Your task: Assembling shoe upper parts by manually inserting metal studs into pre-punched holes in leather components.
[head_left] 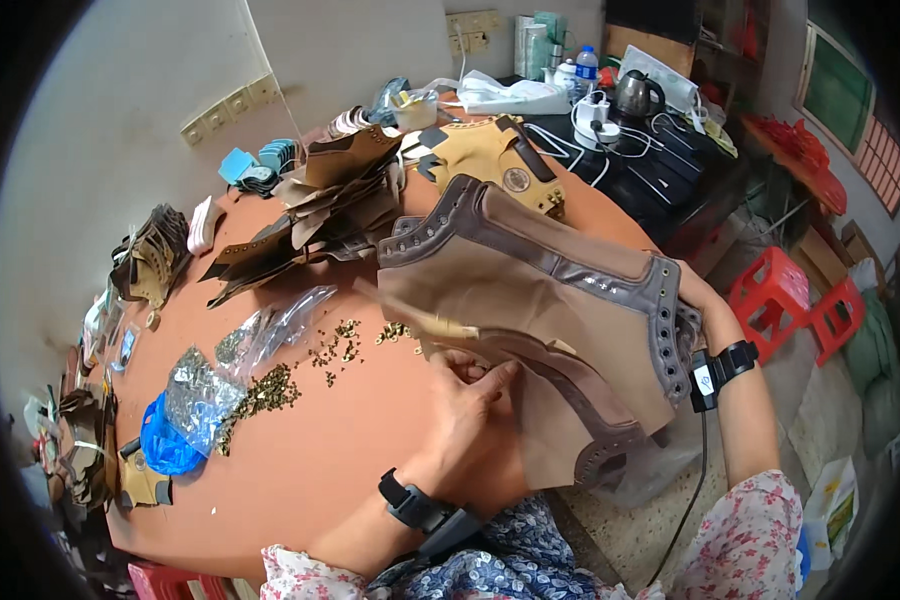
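A large brown boot upper (pixel 580 325), with dark leather strips and rows of eyelets, is held up over the table's near right edge. My left hand (pixel 470 388) pinches its folded lower left edge between thumb and fingers. At the upper's right side, my right hand (pixel 705 295) grips it from behind, beside the eyelet row; its fingers are mostly hidden by the material. Small brass eyelets (pixel 270 390) lie loose on the table to the left of the left hand, some partly behind the upper. Blurring softens the upper's left part.
More brown uppers (pixel 345 200) are piled on the orange table (pixel 350 490), beside clear plastic bags (pixel 290 320) and a blue bag (pixel 168 438). A tan upper (pixel 490 155) lies at the back. A kettle (pixel 638 95) stands on a black surface; red stools (pixel 775 290) stand at right.
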Motion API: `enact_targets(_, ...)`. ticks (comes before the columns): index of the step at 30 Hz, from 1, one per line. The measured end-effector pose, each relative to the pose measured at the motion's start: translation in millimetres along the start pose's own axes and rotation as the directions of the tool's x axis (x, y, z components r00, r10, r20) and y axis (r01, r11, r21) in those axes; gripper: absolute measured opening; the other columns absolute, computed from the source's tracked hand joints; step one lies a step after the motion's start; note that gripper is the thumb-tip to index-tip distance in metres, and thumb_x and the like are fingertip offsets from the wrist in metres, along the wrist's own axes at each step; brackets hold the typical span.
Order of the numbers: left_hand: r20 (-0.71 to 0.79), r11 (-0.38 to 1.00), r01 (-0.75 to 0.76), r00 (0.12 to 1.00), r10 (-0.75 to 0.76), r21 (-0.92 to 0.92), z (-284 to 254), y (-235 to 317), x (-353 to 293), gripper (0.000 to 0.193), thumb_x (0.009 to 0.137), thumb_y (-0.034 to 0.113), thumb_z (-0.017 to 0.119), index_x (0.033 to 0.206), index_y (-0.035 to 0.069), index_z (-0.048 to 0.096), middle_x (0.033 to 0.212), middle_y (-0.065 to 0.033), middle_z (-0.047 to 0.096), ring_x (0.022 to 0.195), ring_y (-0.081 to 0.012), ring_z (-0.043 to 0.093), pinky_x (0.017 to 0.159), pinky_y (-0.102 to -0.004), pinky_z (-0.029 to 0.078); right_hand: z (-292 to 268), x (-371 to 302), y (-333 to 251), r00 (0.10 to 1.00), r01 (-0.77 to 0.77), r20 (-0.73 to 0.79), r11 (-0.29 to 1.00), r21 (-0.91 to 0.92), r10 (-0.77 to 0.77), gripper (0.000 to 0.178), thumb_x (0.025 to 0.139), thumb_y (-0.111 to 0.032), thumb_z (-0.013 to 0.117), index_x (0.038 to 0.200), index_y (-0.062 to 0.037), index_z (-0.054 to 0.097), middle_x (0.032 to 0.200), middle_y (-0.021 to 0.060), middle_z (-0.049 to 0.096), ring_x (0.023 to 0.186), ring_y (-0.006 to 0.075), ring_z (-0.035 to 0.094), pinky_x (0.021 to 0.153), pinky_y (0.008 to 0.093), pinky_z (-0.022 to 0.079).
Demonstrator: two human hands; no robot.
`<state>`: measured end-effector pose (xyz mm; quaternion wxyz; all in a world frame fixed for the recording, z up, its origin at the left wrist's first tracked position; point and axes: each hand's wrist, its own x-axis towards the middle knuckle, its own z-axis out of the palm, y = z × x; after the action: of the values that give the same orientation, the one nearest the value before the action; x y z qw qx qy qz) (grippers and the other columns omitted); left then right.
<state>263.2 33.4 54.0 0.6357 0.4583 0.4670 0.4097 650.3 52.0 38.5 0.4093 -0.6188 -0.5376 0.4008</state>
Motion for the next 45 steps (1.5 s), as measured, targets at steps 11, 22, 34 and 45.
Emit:
enact_targets(11,0.272,0.831,0.178,0.962,-0.033,-0.528,-1,-11,7,0.09,0.091,0.016,0.073,0.155,0.015,0.01,0.15,-0.0121,0.034,0.136,-0.0256,0.039,0.11,-0.0393,0.039,51,-47,-17,0.995,-0.08,0.096,0.727,0.682,0.019,0.04,0.091,-0.015,0.061,0.127,0.0019,0.059,0.123,0.0091,0.065,0.108,0.0215,0.063,0.098,0.0364,0.049)
enact_targets(22,0.314,0.854,0.071,0.943,0.111,-0.515,-12,-25,-1,0.085,0.084,0.012,0.077,0.15,0.016,0.026,0.14,-0.0045,0.044,0.127,-0.02,0.047,0.105,-0.0376,0.043,101,-142,-57,0.964,0.266,-0.173,0.777,0.571,-0.203,0.044,0.086,-0.003,0.061,0.128,0.0082,0.058,0.127,0.0133,0.064,0.111,0.0237,0.063,0.098,0.0365,0.048)
enact_targets(34,0.218,0.89,-0.113,0.949,0.228,-0.441,-84,36,-60,0.094,0.081,0.009,0.079,0.153,0.011,0.019,0.144,-0.0097,0.04,0.135,-0.0232,0.04,0.114,-0.0386,0.035,147,-153,-35,0.888,0.453,-0.171,0.876,0.164,-0.427,0.029,0.09,-0.002,0.059,0.114,0.0113,0.066,0.116,0.0112,0.069,0.1,0.0189,0.066,0.089,0.0333,0.052)
enact_targets(45,-0.042,0.856,-0.263,0.961,0.274,-0.446,-207,53,-111,0.102,0.075,0.008,0.084,0.153,0.002,0.018,0.149,-0.014,0.039,0.139,-0.0255,0.038,0.117,-0.0371,0.03,281,-129,-89,0.932,0.259,0.075,0.798,0.544,-0.354,0.031,0.091,-0.006,0.055,0.116,0.0089,0.065,0.117,0.0105,0.068,0.102,0.0194,0.066,0.092,0.033,0.053)
